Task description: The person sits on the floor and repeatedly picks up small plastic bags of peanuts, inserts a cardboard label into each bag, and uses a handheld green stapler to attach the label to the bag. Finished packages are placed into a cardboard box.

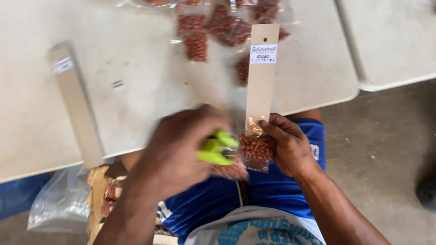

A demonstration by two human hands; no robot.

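My left hand [181, 145] is blurred and closed around a lime-green stapler [217, 149], which sits against a small clear bag of red-brown peanuts [256, 152]. My right hand [288, 145] pinches that bag together with the lower end of a long tan cardboard strip [262, 77]. The strip stands tilted up over the table edge and carries a white label near its top. A second small peanut bag [231, 171] hangs just below the stapler.
Several small peanut bags [197, 38] lie on the white table [136, 86] beyond the strip. Another cardboard strip [75, 104] lies at the left. A second table [390, 41] stands right. A plastic bag [61, 204] and a carton sit below left.
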